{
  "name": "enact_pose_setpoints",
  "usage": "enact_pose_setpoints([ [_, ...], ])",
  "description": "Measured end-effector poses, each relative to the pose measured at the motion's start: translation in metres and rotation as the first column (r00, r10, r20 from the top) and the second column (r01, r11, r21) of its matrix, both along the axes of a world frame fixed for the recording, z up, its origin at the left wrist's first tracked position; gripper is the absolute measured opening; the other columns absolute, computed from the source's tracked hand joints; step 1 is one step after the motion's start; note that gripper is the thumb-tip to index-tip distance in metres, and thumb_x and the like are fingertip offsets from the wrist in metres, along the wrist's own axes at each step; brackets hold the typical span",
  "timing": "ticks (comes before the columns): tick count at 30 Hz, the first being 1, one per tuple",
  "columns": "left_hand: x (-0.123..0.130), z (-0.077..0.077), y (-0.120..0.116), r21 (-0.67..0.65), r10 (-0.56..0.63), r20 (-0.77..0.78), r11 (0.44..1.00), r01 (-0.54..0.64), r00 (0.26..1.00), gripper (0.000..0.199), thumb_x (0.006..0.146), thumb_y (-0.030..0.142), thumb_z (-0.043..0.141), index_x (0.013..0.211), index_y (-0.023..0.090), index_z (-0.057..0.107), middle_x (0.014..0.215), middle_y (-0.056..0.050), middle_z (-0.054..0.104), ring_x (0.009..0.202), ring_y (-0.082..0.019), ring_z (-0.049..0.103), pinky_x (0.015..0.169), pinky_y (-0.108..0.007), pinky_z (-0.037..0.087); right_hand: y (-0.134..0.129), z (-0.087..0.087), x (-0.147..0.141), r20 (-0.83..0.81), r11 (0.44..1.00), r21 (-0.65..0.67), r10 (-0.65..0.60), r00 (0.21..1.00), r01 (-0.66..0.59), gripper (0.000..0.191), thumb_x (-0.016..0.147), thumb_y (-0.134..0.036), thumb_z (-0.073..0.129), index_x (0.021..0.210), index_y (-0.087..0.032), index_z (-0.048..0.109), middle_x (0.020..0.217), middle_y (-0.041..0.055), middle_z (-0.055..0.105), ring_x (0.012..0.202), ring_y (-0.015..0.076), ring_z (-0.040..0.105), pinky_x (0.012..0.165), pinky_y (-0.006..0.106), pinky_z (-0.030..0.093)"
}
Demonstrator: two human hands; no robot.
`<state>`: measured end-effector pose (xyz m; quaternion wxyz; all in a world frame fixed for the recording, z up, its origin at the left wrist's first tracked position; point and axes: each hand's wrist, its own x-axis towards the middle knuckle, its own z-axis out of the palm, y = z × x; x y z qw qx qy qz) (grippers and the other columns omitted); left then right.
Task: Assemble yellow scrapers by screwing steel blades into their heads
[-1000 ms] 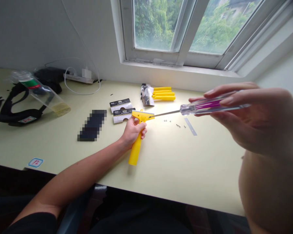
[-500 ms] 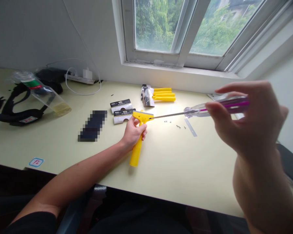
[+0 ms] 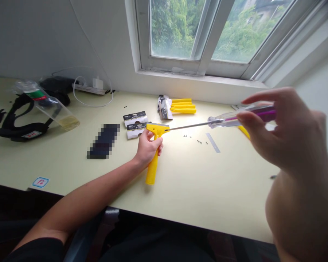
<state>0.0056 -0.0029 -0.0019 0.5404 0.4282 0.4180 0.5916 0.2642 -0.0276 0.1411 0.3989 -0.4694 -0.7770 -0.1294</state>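
Note:
My left hand [image 3: 149,148] is closed round the neck of a yellow scraper [image 3: 152,171], its head at the top and its handle pointing toward me. In my right hand [image 3: 287,127] is a screwdriver [image 3: 221,121] with a clear and purple handle, held between thumb and fingers. The screwdriver's tip meets the right end of the scraper's head. A flat metal blade [image 3: 213,142] lies on the table to the right, with several small screws or nuts [image 3: 199,141] beside it.
Packaged yellow scrapers [image 3: 183,106] lie near the window. Two black-and-white packages [image 3: 135,119] sit behind my left hand. A pixelated dark object [image 3: 104,141], a bottle [image 3: 54,109] and a black headset [image 3: 24,131] occupy the left. Another yellow piece [image 3: 244,131] shows beside my right hand.
The scraper's head has shifted slightly left and turned a little in my left hand. My right hand has moved slightly right, uncovering a yellow piece behind it. The screwdriver's tip stays at the scraper's head.

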Motion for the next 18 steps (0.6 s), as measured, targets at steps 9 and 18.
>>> enact_pose_setpoints([
  [9, 0.0001, 0.001, 0.0032, -0.006, 0.028, 0.019, 1.0, -0.028, 0.999, 0.032, 0.07, 0.014, 0.066, 0.093, 0.021, 0.045, 0.09, 0.004, 0.054, 0.044, -0.004, 0.051, 0.032, -0.018, 0.037, 0.0062, 0.0, 0.0049, 0.134, 0.996, -0.048, -0.061, 0.989, 0.068, 0.044, 0.091, -0.048, 0.055, 0.129, -0.026, 0.057, 0.087, 0.0048, 0.071, 0.071, 0.0222, 0.069, 0.066, 0.038, 0.054],
  [18, 0.0005, 0.0004, 0.0017, -0.018, 0.021, 0.014, 1.0, -0.021, 1.0, 0.033, 0.07, 0.014, 0.065, 0.095, 0.022, 0.046, 0.092, 0.003, 0.056, 0.043, -0.004, 0.05, 0.033, -0.018, 0.037, 0.009, -0.0019, 0.0049, 0.085, 0.986, -0.158, 0.072, 0.994, -0.057, 0.051, 0.087, -0.049, 0.058, 0.132, -0.027, 0.051, 0.107, 0.0064, 0.07, 0.08, 0.0219, 0.07, 0.066, 0.037, 0.055],
])
